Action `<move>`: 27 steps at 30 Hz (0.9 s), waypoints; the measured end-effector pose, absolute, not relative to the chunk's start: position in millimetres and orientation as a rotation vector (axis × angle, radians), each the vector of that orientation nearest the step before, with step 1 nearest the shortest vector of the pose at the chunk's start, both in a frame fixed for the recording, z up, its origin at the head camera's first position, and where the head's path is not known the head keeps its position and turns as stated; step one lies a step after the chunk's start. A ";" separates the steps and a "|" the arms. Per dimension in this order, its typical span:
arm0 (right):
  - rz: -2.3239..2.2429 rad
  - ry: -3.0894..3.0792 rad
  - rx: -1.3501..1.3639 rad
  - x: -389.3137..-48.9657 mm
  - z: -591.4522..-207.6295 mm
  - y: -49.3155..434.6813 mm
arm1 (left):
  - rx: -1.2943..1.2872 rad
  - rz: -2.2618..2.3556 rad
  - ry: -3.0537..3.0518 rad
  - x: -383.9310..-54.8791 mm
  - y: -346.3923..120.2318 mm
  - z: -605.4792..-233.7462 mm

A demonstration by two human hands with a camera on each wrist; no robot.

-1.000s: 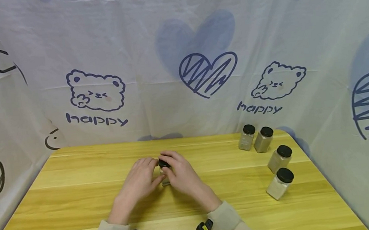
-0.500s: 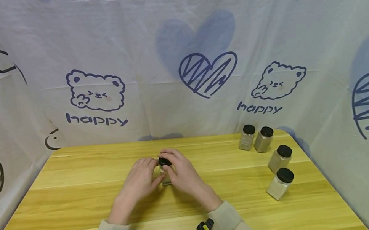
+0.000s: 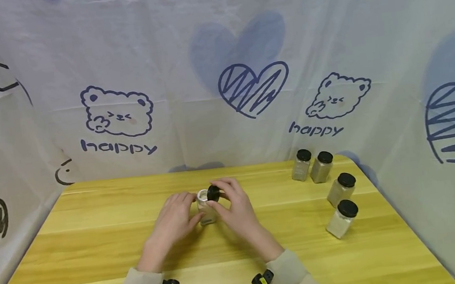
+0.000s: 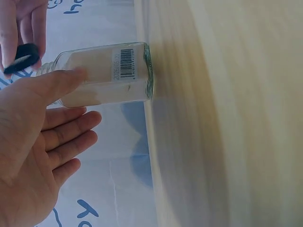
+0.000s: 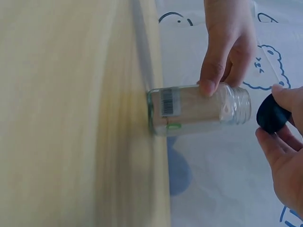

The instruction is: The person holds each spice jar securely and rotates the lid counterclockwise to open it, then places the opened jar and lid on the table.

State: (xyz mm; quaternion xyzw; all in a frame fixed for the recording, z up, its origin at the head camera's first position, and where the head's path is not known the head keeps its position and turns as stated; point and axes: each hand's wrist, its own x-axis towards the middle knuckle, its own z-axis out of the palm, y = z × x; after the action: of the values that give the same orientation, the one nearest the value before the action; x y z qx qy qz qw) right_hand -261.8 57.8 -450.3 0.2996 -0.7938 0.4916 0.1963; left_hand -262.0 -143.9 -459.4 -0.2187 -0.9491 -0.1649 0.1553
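Note:
A clear glass jar with pale brown powder in it stands upright on the wooden table, its threaded mouth uncovered. My left hand grips the jar near its top, thumb on the near side and fingers behind. In the left wrist view a barcode label shows low on the jar. My right hand pinches the black screw lid between thumb and fingers, tilted, just right of the jar's mouth. In the right wrist view the lid is apart from the threads.
Toward the right side of the table stand several more jars with black lids on: two at the back, and two nearer ones. A white printed cloth hangs behind and beside the table.
The black lid has come off the jar; my right hand has carried it up and to the right. My left hand has stayed on the jar. The head view has shifted slightly.

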 end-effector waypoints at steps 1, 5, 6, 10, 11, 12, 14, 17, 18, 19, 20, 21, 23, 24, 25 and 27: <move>1.428 -2.221 0.828 -260.0 -451.2 59.6 | -0.621 -0.467 -2.725 -261.8 -144.0 -459.8; 1.591 -2.235 0.764 -252.7 -454.6 67.0 | -0.593 -0.487 -2.752 -259.9 -144.9 -460.9; 1.630 -2.240 0.747 -251.3 -455.3 68.7 | -0.588 -0.499 -2.757 -259.5 -145.0 -460.9; 1.742 -2.289 0.687 -246.0 -455.7 74.7 | -0.598 -0.526 -2.754 -260.9 -145.6 -460.7; 1.757 -2.313 0.671 -244.4 -455.3 75.8 | -0.601 -0.527 -2.757 -261.6 -146.0 -460.4; 1.774 -2.337 0.664 -242.7 -455.2 76.9 | -0.604 -0.528 -2.759 -262.3 -146.8 -460.1; 1.800 -2.389 0.661 -240.6 -454.5 77.6 | -0.610 -0.527 -2.773 -264.7 -150.4 -458.3; 1.841 -2.453 0.683 -237.5 -455.4 76.6 | -0.615 -0.521 -2.799 -267.2 -159.5 -456.1; 1.855 -2.473 0.694 -236.7 -456.1 75.6 | -0.619 -0.526 -2.804 -268.1 -163.4 -455.5; 1.869 -2.491 0.704 -236.1 -456.6 74.4 | -0.626 -0.534 -2.807 -268.9 -167.4 -454.8; 1.890 -2.504 0.716 -235.6 -457.4 72.8 | -0.631 -0.546 -2.810 -270.0 -171.7 -454.5; 1.912 -2.514 0.728 -235.4 -458.5 70.9 | -0.630 -0.571 -2.816 -271.1 -176.2 -454.4; 1.966 -2.542 0.742 -234.9 -461.1 66.3 | -0.635 -0.656 -2.824 -273.7 -185.5 -455.2; 1.993 -2.555 0.750 -234.5 -462.4 63.6 | -0.635 -0.713 -2.830 -274.8 -190.1 -455.5; 2.019 -2.567 0.763 -234.3 -463.9 60.7 | -0.630 -0.777 -2.838 -275.6 -194.7 -455.8; 2.055 -2.603 0.778 -233.5 -466.8 54.2 | -0.619 -0.893 -2.847 -276.9 -204.0 -456.6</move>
State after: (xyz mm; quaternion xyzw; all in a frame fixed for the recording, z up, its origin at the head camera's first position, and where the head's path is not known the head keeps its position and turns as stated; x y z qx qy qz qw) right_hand -233.5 54.2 -466.8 0.2264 -0.7574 0.5980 -0.1323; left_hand -276.9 -204.0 -456.6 -0.2029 -0.9332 -0.2928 0.0469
